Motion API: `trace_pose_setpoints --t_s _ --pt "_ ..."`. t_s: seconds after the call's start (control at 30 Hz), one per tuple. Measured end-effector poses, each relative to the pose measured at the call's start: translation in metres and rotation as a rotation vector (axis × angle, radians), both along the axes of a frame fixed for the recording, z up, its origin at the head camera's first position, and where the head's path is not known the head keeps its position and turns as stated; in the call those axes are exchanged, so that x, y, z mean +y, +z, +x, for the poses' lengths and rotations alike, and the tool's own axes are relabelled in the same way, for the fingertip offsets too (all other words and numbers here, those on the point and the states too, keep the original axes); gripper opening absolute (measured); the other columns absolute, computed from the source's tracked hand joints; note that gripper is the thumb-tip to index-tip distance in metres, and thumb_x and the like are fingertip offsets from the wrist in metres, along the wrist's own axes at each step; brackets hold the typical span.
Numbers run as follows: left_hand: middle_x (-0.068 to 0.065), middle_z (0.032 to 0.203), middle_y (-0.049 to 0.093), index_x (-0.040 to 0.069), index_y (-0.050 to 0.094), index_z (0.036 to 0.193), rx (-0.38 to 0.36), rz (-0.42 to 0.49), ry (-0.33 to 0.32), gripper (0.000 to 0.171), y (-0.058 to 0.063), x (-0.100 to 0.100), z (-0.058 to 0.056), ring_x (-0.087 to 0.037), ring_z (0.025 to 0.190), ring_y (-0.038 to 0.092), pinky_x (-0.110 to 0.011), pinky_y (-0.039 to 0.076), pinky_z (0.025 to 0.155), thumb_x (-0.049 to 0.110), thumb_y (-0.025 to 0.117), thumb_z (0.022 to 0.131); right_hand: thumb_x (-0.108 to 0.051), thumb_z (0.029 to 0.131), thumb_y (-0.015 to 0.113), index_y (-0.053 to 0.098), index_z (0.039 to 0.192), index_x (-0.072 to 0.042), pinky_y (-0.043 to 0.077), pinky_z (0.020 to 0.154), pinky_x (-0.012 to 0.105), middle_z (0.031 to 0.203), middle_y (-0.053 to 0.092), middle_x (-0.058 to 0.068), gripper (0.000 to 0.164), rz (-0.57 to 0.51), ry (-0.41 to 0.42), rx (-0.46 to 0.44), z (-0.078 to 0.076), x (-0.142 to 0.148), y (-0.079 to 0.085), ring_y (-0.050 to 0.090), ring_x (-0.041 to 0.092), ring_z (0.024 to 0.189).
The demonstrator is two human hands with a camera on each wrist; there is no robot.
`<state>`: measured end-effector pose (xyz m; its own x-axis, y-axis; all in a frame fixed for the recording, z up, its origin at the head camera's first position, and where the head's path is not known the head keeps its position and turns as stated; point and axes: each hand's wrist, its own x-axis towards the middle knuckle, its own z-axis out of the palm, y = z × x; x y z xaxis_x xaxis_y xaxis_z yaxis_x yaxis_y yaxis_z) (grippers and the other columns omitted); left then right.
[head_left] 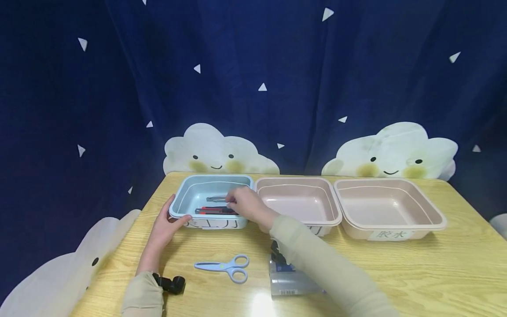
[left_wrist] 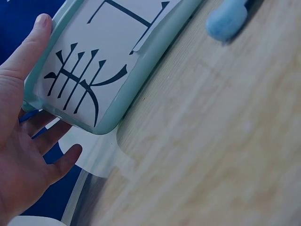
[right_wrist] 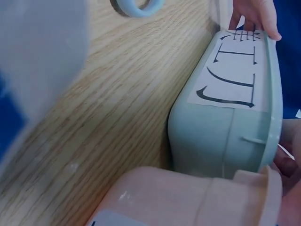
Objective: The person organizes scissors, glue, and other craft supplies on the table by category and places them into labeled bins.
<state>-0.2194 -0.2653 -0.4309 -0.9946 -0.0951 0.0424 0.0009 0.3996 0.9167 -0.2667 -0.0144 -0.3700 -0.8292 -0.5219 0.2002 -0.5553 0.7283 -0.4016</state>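
Note:
At the left end of the light blue bin (head_left: 211, 179), my left hand (head_left: 164, 224) holds the corner, thumb on the front rim and fingers along the outer side. My right hand (head_left: 247, 202) reaches over the bin's right side, its fingertips pinching the end of a grey utility knife (head_left: 215, 199). Red-and-black utility knives (head_left: 215, 211) lie on the bin floor beneath. In the right wrist view, the bin wall (right_wrist: 207, 136) hides most of the right fingers. Blue-handled scissors (head_left: 223, 267) lie on the table in front of the bin.
Two pink bins (head_left: 297, 181) (head_left: 390, 182) stand in a row to the right of the blue one. A clear plastic package (head_left: 291, 281) lies partly under my right forearm. Behind the wooden table (head_left: 455, 264) hangs a dark blue curtain (head_left: 253, 110).

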Motion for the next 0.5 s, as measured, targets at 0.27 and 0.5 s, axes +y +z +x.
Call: trace_pose_setpoints --t_s 0.27,0.5 --pt "-0.014 0.15 0.018 0.024 0.006 0.148 -0.018 0.002 0.005 0.092 0.002 0.0 0.002 -0.036 0.129 0.033 -0.046 0.031 0.104 0.03 0.069 0.08 -0.018 0.082 0.066 0.07 0.083 -0.013 0.045 0.065 0.02 0.075 0.064 -0.004 0.006 -0.043 0.061 0.012 0.016 0.007 0.01 0.054 0.007 0.07" --pt "-0.015 0.149 0.019 0.022 0.006 0.148 -0.013 0.002 0.004 0.092 0.002 -0.001 0.002 -0.036 0.128 0.034 -0.046 0.032 0.104 0.028 0.069 0.081 -0.019 0.081 0.067 0.07 0.085 -0.015 0.044 0.064 0.016 0.076 0.066 -0.008 0.006 -0.001 0.168 -0.02 0.04 0.01 0.022 0.054 0.003 0.069"
